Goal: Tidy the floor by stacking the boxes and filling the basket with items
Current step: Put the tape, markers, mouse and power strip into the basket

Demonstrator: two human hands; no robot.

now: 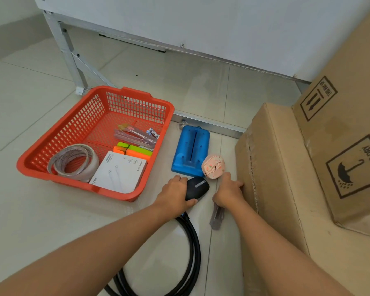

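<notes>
Now: two mice on floor (black (197,187), pink (213,167)); left grip (175,194) clasps black, right grip (229,192) unclear.

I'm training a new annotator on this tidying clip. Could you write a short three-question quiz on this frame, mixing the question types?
1. True or false: the black mouse already lies inside the orange basket.
2. Which lies in the basket? A) tape roll B) blue holder C) pink mouse
3. Fill in: the right hand holds a grey item against the floor beside the cardboard ____.

Key
1. False: it is on the floor, in the grip of the left hand.
2. A; the blue holder and pink mouse are on the floor.
3. box
</notes>
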